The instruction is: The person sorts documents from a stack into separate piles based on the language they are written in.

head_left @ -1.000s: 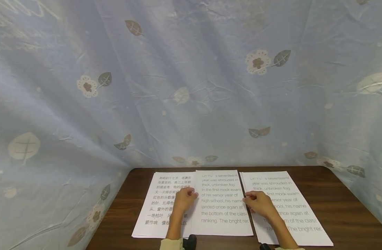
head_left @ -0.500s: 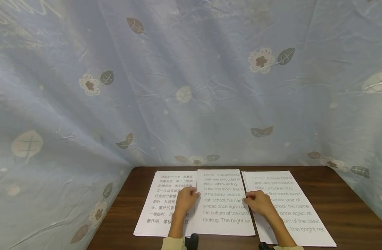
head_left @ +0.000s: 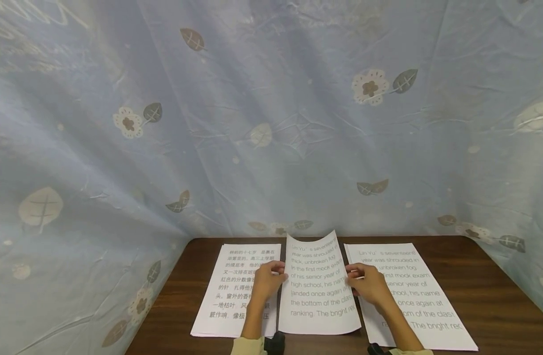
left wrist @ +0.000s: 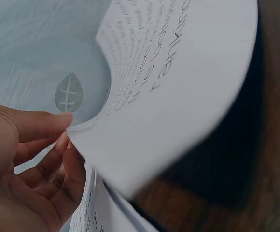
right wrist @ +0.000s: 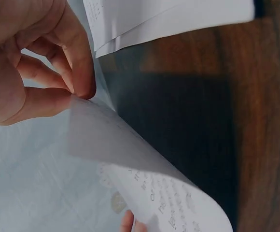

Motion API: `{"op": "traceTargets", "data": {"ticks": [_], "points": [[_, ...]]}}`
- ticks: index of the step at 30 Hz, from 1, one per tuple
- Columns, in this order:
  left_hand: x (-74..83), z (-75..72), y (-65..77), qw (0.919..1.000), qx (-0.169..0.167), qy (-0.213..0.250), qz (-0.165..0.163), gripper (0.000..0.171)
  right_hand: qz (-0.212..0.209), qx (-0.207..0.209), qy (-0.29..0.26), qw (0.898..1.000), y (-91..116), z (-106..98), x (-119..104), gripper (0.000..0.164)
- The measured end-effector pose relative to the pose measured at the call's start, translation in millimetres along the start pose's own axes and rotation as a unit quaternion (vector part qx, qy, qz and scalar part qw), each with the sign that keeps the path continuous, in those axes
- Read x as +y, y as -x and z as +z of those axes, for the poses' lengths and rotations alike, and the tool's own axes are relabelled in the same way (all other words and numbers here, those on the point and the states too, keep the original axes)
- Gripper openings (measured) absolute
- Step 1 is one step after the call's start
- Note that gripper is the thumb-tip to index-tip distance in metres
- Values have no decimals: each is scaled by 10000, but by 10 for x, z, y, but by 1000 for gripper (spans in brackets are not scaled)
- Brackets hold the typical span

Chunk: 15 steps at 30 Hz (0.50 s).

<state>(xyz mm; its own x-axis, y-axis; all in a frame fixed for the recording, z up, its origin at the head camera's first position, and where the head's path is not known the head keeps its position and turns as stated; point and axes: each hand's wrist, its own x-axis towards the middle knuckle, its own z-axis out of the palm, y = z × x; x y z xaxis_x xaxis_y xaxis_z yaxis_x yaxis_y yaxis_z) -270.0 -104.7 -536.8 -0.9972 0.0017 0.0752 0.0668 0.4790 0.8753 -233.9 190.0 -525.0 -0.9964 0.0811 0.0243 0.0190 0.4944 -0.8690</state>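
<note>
A sheet of paper printed with large English text is bent into a shallow trough, its side edges and far corners raised. At its left edge my left hand pinches it between thumb and fingers. My right hand pinches the opposite edge the same way. In the left wrist view the thumb presses on the rim of the curving sheet, over a dark shadow. From the right wrist, thumb and forefinger grip the sheet's edge, with wooden tabletop showing beneath.
Left of the sheet lies a stack of paper with Chinese print, partly under my left forearm. Another stack with English print lies to the right, below my right forearm. Behind the brown wooden table hangs a pale blue patterned cloth.
The middle sheet lay flat with its left edge against the left stack; now it is lifted and curved, its far corners up. Wood shows between it and the left stack.
</note>
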Motion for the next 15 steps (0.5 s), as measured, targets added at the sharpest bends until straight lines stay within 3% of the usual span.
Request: {"op": "traceTargets", "data": {"ticks": [8, 15], "points": [[51, -28, 11, 9991, 274, 280, 179, 35, -92, 117, -245, 9996, 28, -54, -80, 38], [65, -55, 1, 9979, 250, 582, 134, 36, -16, 116, -364, 9993, 33, -74, -85, 39]]}}
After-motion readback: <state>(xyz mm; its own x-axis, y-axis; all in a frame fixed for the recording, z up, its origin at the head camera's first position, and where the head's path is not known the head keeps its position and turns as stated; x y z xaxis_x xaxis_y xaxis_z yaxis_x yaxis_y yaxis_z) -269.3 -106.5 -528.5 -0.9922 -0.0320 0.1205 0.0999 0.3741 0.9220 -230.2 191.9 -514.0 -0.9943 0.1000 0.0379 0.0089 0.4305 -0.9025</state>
